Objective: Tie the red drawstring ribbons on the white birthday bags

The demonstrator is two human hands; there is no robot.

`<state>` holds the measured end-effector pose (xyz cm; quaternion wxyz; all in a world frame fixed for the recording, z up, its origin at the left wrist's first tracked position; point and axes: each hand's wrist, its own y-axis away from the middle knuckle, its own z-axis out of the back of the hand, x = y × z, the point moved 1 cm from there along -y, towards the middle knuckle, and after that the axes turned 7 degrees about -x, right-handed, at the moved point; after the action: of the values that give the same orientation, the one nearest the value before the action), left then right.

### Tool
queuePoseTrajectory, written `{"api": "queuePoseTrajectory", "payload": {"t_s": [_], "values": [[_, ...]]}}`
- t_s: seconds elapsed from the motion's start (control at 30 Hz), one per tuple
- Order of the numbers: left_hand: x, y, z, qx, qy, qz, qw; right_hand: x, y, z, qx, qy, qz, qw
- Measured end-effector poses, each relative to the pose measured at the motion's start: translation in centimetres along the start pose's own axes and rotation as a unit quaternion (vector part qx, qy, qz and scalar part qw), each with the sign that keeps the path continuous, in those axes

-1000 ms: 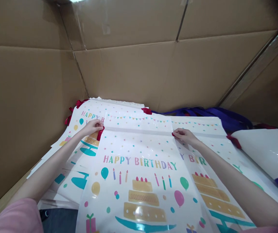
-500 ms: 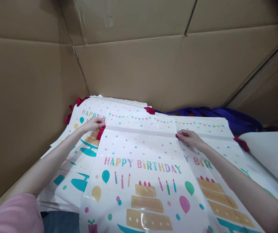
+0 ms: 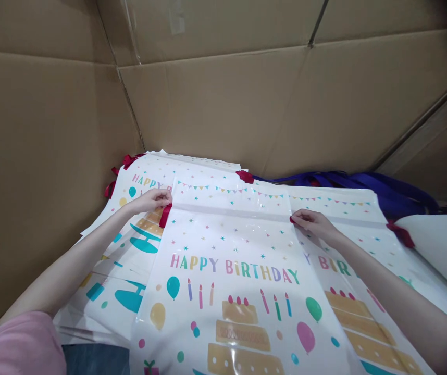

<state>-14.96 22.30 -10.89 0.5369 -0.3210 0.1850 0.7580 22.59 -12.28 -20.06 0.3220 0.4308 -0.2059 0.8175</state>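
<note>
A white plastic "HAPPY BIRTHDAY" bag printed with a cake, candles and balloons lies flat on top of a pile inside a big cardboard box. My left hand pinches the bag's left edge at its red ribbon. My right hand pinches the right edge at the same height, where a bit of red ribbon shows at the fingertips. Both arms reach forward over the pile.
Several more birthday bags lie underneath, fanned to the left and right. Blue-purple ribbons bunch at the back right. A white bag lies at the far right. Cardboard walls close in behind and to the left.
The view has drifted slightly, so the bags sit a little lower and to the right in frame. Both hands keep their pinch on the top bag's edges.
</note>
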Motion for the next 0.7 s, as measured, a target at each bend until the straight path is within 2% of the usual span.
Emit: {"api": "queuePoseTrajectory", "payload": {"t_s": [0.17, 0.33, 0.4, 0.47, 0.5, 0.57, 0.63, 0.7], "values": [[0.9, -0.5, -0.5, 0.003, -0.114, 0.01, 0.993, -0.1, -0.2, 0.0, -0.016, 0.017, 0.011, 1.0], [0.2, -0.2, -0.6, 0.001, -0.111, 0.007, 0.994, -0.6, -0.3, 0.3, -0.031, 0.06, 0.028, 0.997], [0.0, 0.0, -0.7, -0.013, -0.101, 0.004, 0.995, 0.3, -0.1, 0.1, -0.114, 0.129, 0.066, 0.983], [-0.1, 0.0, -0.9, -0.036, -0.1, -0.012, 0.994, 2.4, 0.7, -0.9, -0.221, 0.207, 0.126, 0.945], [-0.1, 0.0, -1.0, -0.051, -0.102, -0.023, 0.993, 3.9, 1.2, -1.9, -0.244, 0.229, 0.164, 0.928], [-0.2, -0.1, -1.1, -0.075, -0.108, -0.048, 0.99, 7.1, 2.6, -4.7, -0.2, 0.22, 0.259, 0.919], [-0.2, -0.3, -1.2, -0.079, -0.123, -0.063, 0.987, 10.3, 4.3, -8.3, -0.111, 0.19, 0.349, 0.911], [-0.1, -0.4, -1.2, -0.058, -0.15, -0.056, 0.985, 12.7, 5.8, -11.8, -0.023, 0.181, 0.404, 0.897]]}}
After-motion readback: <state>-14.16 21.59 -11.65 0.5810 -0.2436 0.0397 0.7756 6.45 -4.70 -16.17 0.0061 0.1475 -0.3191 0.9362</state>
